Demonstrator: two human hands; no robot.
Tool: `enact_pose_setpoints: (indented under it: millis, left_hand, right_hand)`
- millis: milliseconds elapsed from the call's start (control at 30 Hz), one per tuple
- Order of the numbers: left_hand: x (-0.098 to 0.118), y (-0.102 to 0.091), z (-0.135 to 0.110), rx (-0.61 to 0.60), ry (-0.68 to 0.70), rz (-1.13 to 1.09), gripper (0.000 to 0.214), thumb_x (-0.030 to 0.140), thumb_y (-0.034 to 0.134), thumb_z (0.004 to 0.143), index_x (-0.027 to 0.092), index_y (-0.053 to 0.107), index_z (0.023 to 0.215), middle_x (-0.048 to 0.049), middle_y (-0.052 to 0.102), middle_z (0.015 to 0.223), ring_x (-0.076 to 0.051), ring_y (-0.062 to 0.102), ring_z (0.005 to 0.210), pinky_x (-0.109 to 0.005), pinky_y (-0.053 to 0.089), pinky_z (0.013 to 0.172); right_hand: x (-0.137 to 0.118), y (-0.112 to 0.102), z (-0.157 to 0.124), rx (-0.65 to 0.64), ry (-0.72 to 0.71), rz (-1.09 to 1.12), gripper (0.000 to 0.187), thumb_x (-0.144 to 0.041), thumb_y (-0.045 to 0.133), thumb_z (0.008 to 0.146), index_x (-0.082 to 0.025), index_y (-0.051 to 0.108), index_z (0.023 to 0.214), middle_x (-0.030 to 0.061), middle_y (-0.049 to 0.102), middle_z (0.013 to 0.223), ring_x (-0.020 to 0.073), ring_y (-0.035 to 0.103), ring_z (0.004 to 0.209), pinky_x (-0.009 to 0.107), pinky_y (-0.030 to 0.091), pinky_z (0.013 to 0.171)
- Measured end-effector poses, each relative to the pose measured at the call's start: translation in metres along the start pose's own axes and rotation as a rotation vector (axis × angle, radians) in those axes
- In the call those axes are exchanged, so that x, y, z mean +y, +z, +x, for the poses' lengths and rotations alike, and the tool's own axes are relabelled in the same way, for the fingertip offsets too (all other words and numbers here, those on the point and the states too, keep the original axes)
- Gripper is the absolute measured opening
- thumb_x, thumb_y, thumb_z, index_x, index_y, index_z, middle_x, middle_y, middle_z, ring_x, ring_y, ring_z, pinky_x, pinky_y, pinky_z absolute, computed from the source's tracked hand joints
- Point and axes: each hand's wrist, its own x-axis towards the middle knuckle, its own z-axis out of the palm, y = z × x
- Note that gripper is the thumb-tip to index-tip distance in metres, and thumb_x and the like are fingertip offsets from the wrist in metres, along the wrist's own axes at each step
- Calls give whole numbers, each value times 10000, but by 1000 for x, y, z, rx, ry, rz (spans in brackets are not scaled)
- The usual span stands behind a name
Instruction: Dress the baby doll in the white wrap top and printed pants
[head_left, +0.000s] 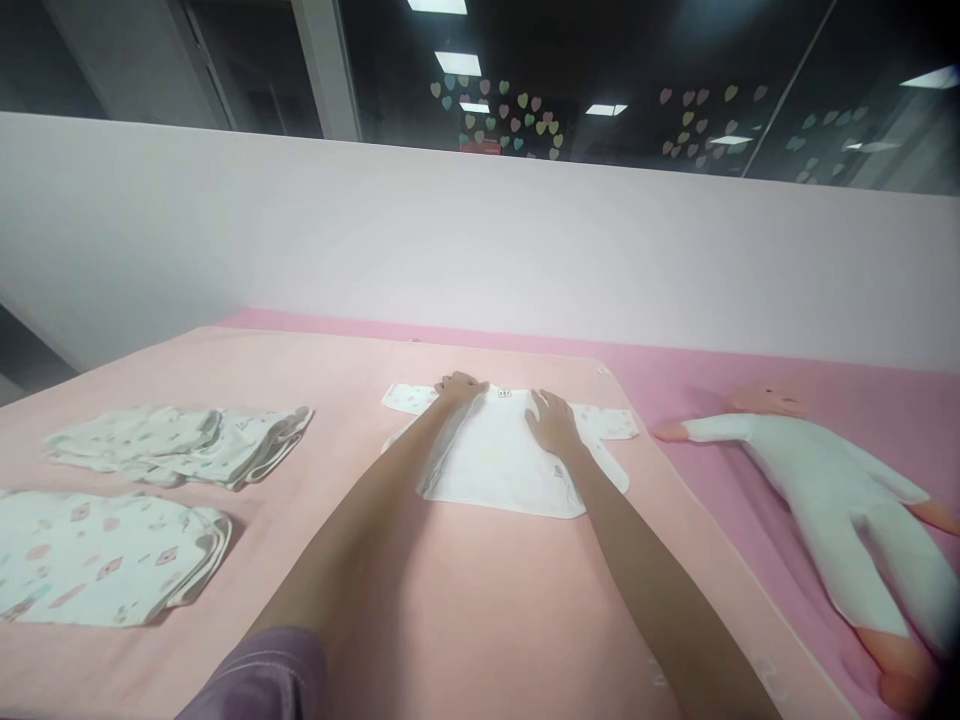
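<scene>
A small white baby shirt (499, 465) is spread on the peach mat in front of me, its patterned sleeves out to both sides and its neckline at the far edge. My left hand (459, 387) rests at the shirt's upper left shoulder, fingers slightly bent and thumb toward the collar. Lying on the upper right of the shirt, my right hand (553, 420) has its fingers stretched out flat. Both forearms reach across the mat, and the left one covers part of the shirt's left side.
Folded patterned baby clothes (180, 440) and a larger folded patterned cloth (105, 555) lie on the left. A doll in a pale suit (810, 480) lies on the pink surface (720, 520) at right. Behind the peach mat (322, 370) rises a white wall (480, 240) beneath dark windows.
</scene>
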Motion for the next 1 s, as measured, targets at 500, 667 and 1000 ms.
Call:
enact_pose_setpoints:
  millis: [500,667,1000]
  left_hand:
    - [-7,22,-8,165,110,-38,290,484,518,1049,270,689,1148,-67,776,1267,-326,569,1348,-505,364,1163]
    - [0,14,-21,247,238,11,291,328,499,1052,207,634,1280,-169,639,1444,-354,516,1393,-547,381,1188]
    - [-78,-6,-145,71,551,80,634,423,301,1118,138,399,1676,-144,326,1798,-300,293,1678,-514,254,1381]
  right_hand:
    - [3,2,1,-19,-3,-15,611,-413,385,1121,-171,460,1678,139,448,1731,289,391,1608,467,255,1342]
    - [1,-7,3,-138,-60,-39,690,-429,286,1142,-102,272,1750,130,142,1843,273,168,1711,469,125,1388]
    - [26,-72,-121,-366,-248,99,781,-616,142,1133,-189,155,1787,56,35,1849,251,35,1725,502,72,1407]
